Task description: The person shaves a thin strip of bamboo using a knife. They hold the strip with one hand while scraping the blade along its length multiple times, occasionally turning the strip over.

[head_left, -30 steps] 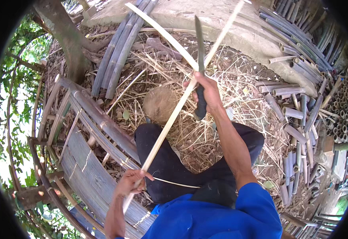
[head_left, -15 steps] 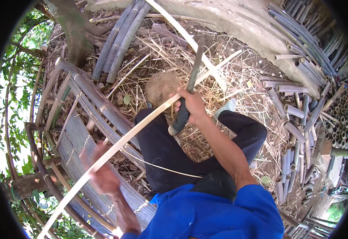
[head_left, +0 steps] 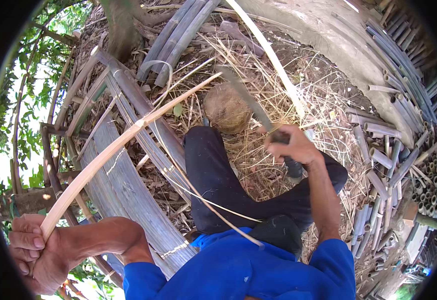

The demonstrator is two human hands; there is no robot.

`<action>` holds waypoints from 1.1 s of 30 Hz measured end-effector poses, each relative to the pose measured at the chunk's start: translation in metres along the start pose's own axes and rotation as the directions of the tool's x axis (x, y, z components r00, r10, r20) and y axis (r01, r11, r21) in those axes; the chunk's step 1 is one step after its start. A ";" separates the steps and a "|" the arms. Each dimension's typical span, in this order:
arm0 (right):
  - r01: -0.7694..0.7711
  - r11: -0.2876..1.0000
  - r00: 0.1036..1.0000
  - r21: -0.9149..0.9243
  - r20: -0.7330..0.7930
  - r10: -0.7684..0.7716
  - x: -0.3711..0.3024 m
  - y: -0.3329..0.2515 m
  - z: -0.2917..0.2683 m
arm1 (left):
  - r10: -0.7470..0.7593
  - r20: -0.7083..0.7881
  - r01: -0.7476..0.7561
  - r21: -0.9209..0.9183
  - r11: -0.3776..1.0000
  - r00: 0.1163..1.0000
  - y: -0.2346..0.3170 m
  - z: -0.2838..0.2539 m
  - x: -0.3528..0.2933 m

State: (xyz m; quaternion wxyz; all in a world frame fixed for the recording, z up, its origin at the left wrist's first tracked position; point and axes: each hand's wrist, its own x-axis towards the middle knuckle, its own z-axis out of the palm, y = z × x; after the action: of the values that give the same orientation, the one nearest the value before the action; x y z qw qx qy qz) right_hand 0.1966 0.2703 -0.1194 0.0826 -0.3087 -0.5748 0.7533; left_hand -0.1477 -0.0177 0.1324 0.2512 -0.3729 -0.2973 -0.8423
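My left hand grips the lower end of a long pale bamboo strip at the far left. The strip slants up to the right, and its tapered tip lies close to the knife blade. Round the dark handle of a long knife my right hand is closed. The grey blade points up and left, passing over the edge of a round wooden block on the ground. A thin sliver trails below the strip across my lap.
A bamboo-slat bench stands at my left. Split bamboo poles and another pale strip lie ahead. Shavings litter the ground. Cut bamboo pieces are piled at the right, beside a low earthen ledge.
My left hand has moved down and left and now grips the strip's end. My right hand with the knife has moved right, off the strip, and the blade has tilted left.
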 end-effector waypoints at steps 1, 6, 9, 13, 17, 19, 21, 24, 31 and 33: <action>-0.085 0.996 0.989 -0.009 -0.122 0.083 0.001 -0.001 -0.009 | 0.002 0.016 -0.003 0.043 0.999 1.000 0.003 -0.004 0.006; -0.341 0.554 0.907 -0.760 -0.421 -0.020 0.014 0.059 -0.072 | -0.096 0.439 0.262 -0.335 0.905 0.893 -0.032 0.022 -0.032; -0.331 0.387 0.930 -0.861 -0.367 -0.022 0.000 0.066 -0.074 | 0.035 0.280 -0.032 -0.015 0.999 0.959 -0.041 0.043 -0.058; -0.455 0.378 0.885 -0.806 -0.455 0.095 -0.006 0.051 -0.042 | 0.106 0.218 -0.146 0.178 0.973 0.970 -0.080 0.069 -0.126; -0.164 0.578 0.897 -0.799 -0.365 -0.250 -0.007 0.034 -0.003 | 0.062 0.207 -0.082 0.092 0.992 0.976 -0.079 0.071 -0.148; 0.013 0.622 0.873 -0.783 -0.294 -0.388 -0.002 0.010 0.031 | 0.110 0.239 -0.136 0.094 0.986 0.965 -0.074 0.077 -0.149; -0.002 0.719 0.876 -0.695 -0.348 -0.334 0.008 -0.001 0.062 | 0.132 0.327 -0.170 0.091 0.981 0.936 -0.070 0.078 -0.153; 0.141 0.751 0.840 -0.646 -0.323 -0.436 0.015 -0.015 0.098 | 0.204 0.339 -0.253 0.105 0.962 0.918 -0.070 0.085 -0.159; 0.582 0.470 0.651 -0.664 0.034 -0.758 0.001 -0.047 0.145 | 0.292 0.277 -0.358 0.228 0.905 0.915 -0.064 0.088 -0.169; 0.409 0.533 0.774 -0.740 -0.028 -0.633 0.013 -0.036 0.138 | 0.299 0.242 -0.352 0.219 0.910 0.923 -0.070 0.088 -0.178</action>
State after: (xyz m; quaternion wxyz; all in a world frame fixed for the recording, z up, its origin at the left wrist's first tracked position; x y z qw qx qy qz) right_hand 0.1003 0.1758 -0.0709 0.2675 -0.2358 -0.8610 0.3626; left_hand -0.0443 0.1277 0.0198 0.4035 -0.4653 -0.3619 -0.6998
